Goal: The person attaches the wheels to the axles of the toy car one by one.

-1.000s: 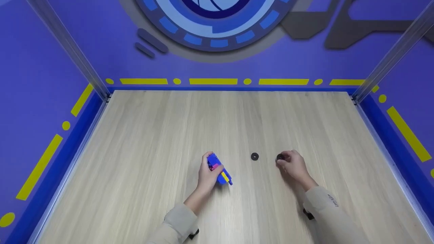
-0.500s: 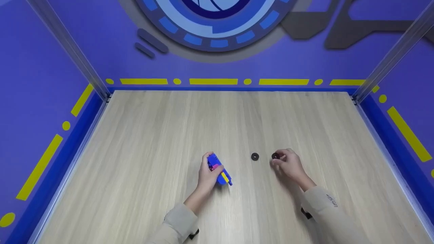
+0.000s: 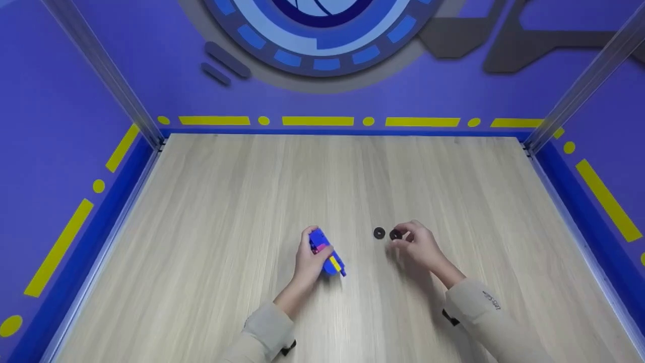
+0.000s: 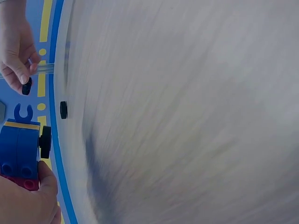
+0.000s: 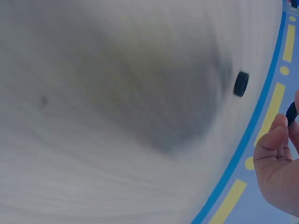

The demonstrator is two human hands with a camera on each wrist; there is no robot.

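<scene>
My left hand (image 3: 308, 261) grips a blue toy vehicle built of chunky blocks (image 3: 318, 237), thumb across its side. It has a yellow strip and a pinkish-red part. In the left wrist view a black wheel (image 4: 46, 142) sits on its side, and a blue open hook (image 4: 23, 113) sticks out at one end. Between thumb and fingers, my right hand (image 3: 422, 246) pinches a loose black wheel (image 3: 393, 236), raised off the table. A second loose black wheel (image 3: 376, 234) lies on the table, just left of it. The palm hides part of the vehicle.
The wood-grain table (image 3: 262, 191) is bounded by a blue back wall (image 3: 322, 108) with yellow marks and by blue side panels. Metal posts (image 3: 579, 85) stand at the back corners. Both wrists carry small black camera mounts (image 3: 450, 317).
My right hand has moved left with the pinched wheel, from well apart to close beside the wheel on the table. The left hand and the toy vehicle have stayed in place.
</scene>
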